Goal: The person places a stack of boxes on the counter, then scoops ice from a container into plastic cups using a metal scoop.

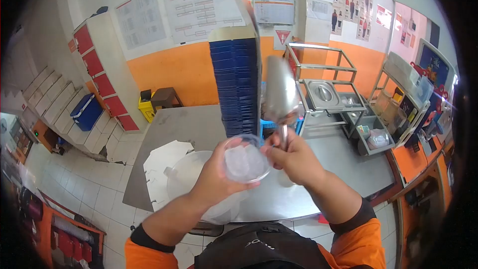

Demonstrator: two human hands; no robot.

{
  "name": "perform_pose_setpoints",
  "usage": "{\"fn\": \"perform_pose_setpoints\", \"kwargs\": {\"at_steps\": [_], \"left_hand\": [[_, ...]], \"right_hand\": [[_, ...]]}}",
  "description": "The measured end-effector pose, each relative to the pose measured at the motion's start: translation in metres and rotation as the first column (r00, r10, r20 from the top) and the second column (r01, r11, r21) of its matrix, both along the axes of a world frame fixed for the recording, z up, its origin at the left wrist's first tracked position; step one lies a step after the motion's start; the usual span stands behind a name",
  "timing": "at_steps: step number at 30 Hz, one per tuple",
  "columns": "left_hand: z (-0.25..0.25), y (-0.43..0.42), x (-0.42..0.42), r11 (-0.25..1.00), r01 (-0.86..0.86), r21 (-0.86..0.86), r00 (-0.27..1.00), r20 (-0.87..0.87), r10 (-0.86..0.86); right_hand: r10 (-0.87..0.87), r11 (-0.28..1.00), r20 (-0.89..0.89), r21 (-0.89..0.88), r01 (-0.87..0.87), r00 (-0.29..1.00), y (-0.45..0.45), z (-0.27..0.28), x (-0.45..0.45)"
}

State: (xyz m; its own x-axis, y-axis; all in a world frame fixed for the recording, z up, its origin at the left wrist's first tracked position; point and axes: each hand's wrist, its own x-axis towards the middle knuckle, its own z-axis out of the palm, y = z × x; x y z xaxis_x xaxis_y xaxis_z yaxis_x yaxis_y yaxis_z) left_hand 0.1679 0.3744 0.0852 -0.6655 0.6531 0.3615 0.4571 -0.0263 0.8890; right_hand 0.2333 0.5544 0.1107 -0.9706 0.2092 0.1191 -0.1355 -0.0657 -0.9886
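Note:
My left hand (215,174) is closed around a clear plastic cup (247,163), tilted so that its round mouth faces me. Something pale and translucent shows in the cup, but I cannot make out what. In my right hand (301,159) is the handle of a metal scoop (282,87), its blade pointing up and slightly blurred. The fingers of my right hand are close to the cup's rim; whether they touch is unclear. Below my left forearm stands a whitish translucent tub (185,174), partly hidden by the arm.
White cut cardboard (155,169) lies left of the tub on the metal table (343,169). A tall stack of folded dark blue boxes (234,84) rises ahead, with a blue basket (269,130) beside it. To the right are a metal rack (323,74) and a grey bin (373,139).

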Motion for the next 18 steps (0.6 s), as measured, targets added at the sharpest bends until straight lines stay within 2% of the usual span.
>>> {"fn": "perform_pose_setpoints", "kwargs": {"at_steps": [2,4,6,7,8,10,12,13,16,18], "left_hand": [[0.007,0.02,-0.003,0.992,0.12,-0.029,0.992,-0.028,-0.12],[0.012,0.029,0.001,0.982,0.125,-0.139,0.985,-0.1,-0.139],[0.016,0.032,0.0,0.956,0.142,-0.258,0.965,-0.179,-0.192],[0.022,0.028,-0.003,0.94,0.096,-0.328,0.94,-0.28,-0.193],[0.026,0.022,-0.007,0.923,0.036,-0.384,0.904,-0.382,-0.194],[0.023,0.001,-0.015,0.909,-0.069,-0.411,0.89,-0.437,-0.13],[0.014,-0.024,-0.026,0.9,-0.141,-0.413,0.911,-0.411,-0.046],[0.009,-0.035,-0.03,0.912,-0.153,-0.38,0.95,-0.311,0.03],[0.004,-0.056,-0.029,0.906,-0.273,-0.323,0.961,-0.05,0.272],[-0.003,-0.071,-0.03,0.886,-0.371,-0.279,0.925,-0.021,0.38]], "right_hand": [[0.028,0.993,0.016,-0.118,-0.026,0.999,0.021,0.006,0.01],[-0.007,0.984,0.042,-0.179,0.015,0.999,0.047,0.002,0.026],[-0.146,0.975,0.041,-0.165,0.151,0.988,0.082,-0.013,0.048],[-0.219,0.963,0.04,-0.153,0.223,0.975,0.101,-0.022,0.061],[-0.363,0.926,0.017,-0.103,0.362,0.932,0.12,-0.033,0.074],[-0.618,0.785,-0.009,0.049,0.618,0.786,0.171,-0.069,0.103],[-0.809,0.56,-0.055,0.234,0.795,0.586,0.228,-0.115,0.131],[-0.879,0.414,-0.087,0.345,0.842,0.468,0.255,-0.138,0.144],[-0.984,0.119,-0.074,0.415,0.902,0.164,0.324,-0.192,0.177],[-0.998,-0.054,-0.058,0.432,0.9,-0.032,0.372,-0.235,0.199]]}}
